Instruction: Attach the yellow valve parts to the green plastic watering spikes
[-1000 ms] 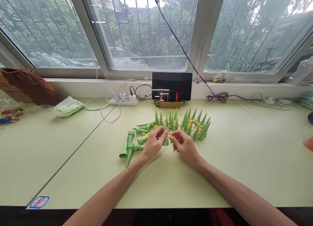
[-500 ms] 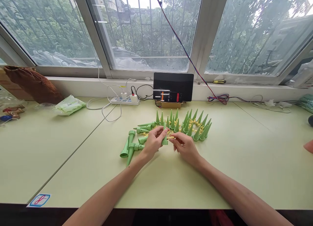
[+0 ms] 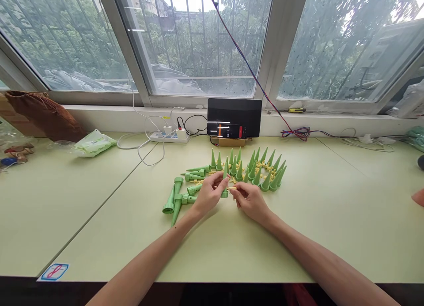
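Note:
My left hand (image 3: pixel 213 190) is closed round a green plastic watering spike (image 3: pixel 225 173), holding it upright with its point up and its ribbed collar down. In a pinch of thumb and fingertips, my right hand (image 3: pixel 249 199) has a small yellow valve pin (image 3: pixel 231 189), whose inner end meets the side of the spike just above the collar. Whether the pin sits inside the spike's hole I cannot tell. Behind my hands stand several green spikes (image 3: pixel 266 184) in a cluster, with small yellow pins (image 3: pixel 265 168) scattered among them. Several more spikes (image 3: pixel 178 199) lie loose to the left.
A black tablet (image 3: pixel 234 114) leans at the window sill, with a phone showing a timer (image 3: pixel 230 131) before it. Left of it lie a power strip (image 3: pixel 169 136) with white cables and a green-white packet (image 3: pixel 94 142). A fingertip (image 3: pixel 418 198) shows at the right edge.
The spike in my left hand has turned more upright and shifted slightly right. The yellow pin in my right hand now meets its side.

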A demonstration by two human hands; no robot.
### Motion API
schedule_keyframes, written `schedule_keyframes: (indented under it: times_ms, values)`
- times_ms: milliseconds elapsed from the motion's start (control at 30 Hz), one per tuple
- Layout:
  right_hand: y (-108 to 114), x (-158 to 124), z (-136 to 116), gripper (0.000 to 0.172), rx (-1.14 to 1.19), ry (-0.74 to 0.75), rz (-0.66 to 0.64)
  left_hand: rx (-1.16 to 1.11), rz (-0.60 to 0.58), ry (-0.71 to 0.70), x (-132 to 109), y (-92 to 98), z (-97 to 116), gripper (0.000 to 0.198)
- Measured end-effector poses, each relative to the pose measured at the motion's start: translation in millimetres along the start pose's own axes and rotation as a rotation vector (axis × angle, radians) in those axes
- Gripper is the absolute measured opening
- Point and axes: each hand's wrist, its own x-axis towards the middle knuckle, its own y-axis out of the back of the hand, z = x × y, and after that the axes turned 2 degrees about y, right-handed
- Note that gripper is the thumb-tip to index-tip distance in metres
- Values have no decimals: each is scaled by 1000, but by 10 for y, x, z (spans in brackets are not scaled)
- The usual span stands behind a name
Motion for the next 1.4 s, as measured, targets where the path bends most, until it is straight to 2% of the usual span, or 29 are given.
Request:
schedule_keyframes:
  times_ms: [233,533,667,867,1000,1100,1267,1400]
  values:
    - [4,-8,-32,43,68,-59,-29,85,-43,-49,-1,22,-90,28]
    - [12,26,-42,43,379,-307,-134,171,-31,-58,-22,13,-109,28]
    - [3,37,-37,45,452,-343,-137,186,-28,-73,-16,6,-121,28]
    - [-34,39,13,45,435,-310,-95,151,-3,-60,3,-1,-136,28]
    - [-35,14,5,39,325,-187,-63,98,27,-36,10,-6,-75,30]
    - [-21,-8,-31,30,242,-91,-6,29,63,52,18,-1,-13,34]
    - [5,-15,-66,26,157,-19,4,-64,91,277,23,38,17,39]
    - [1,-5,-23,20,126,19,19,-67,85,329,16,50,6,39]
